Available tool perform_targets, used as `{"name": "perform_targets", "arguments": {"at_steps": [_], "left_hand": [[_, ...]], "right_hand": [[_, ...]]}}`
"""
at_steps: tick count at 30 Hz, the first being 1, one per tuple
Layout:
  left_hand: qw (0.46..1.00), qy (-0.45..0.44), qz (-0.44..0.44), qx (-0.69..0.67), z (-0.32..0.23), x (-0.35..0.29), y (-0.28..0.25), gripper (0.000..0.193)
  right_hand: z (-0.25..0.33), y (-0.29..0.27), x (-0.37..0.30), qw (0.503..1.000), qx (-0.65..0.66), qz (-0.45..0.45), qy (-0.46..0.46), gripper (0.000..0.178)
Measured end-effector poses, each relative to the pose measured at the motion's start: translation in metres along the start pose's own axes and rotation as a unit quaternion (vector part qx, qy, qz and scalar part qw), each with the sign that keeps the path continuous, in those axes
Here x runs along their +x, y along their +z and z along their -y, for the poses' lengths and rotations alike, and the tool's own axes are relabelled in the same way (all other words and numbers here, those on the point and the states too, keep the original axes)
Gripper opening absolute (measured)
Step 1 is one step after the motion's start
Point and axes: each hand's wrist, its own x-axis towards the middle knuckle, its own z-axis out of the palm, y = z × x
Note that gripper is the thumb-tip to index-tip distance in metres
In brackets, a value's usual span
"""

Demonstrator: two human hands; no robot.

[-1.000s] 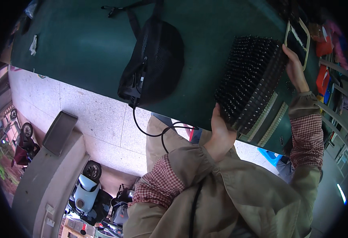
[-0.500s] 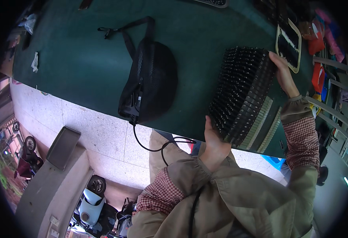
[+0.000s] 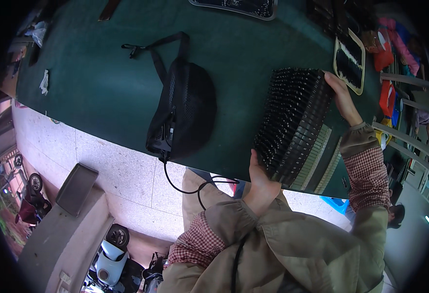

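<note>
Both my hands hold a thick bundle of black strips [image 3: 288, 121] side by side, its left and upper faces dotted with rows of small shiny points; I cannot make out what kind of piece these are. My left hand [image 3: 263, 181] grips the near end, thumb up along the left side. At the far end, my right hand [image 3: 342, 97] is closed round the corner, most of its fingers hidden behind the bundle. To the right of the bundle, pale ribbed strips [image 3: 314, 155] lie in rows on the dark green table [image 3: 102, 93].
A black mesh bag [image 3: 190, 110] with a strap lies left of the bundle, a black cable [image 3: 169, 181] running from it off the table edge. Trays with small dark pieces stand at the right [image 3: 350, 61] and the far edge [image 3: 239, 6]. A blue stool [image 3: 335, 204] shows below.
The view has shifted slightly, so the table and bag sit lower in the picture and more of the far tray shows. Both hands keep their hold on the bundle.
</note>
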Motion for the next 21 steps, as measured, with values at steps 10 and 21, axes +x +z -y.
{"name": "perform_targets", "arguments": {"at_steps": [10, 21], "left_hand": [[1.0, -0.01, 0.018, -0.019, -0.001, 0.004, -0.006, 0.052], [1.0, 0.001, 0.006, -0.01, 0.0, 0.0, -0.003, 0.055]], "right_hand": [[0.005, -0.004, -0.005, 0.999, 0.021, 0.027, -0.007, 0.042], [0.013, 0.005, -0.002, 0.999, -0.011, 0.024, -0.023, 0.045]]}}
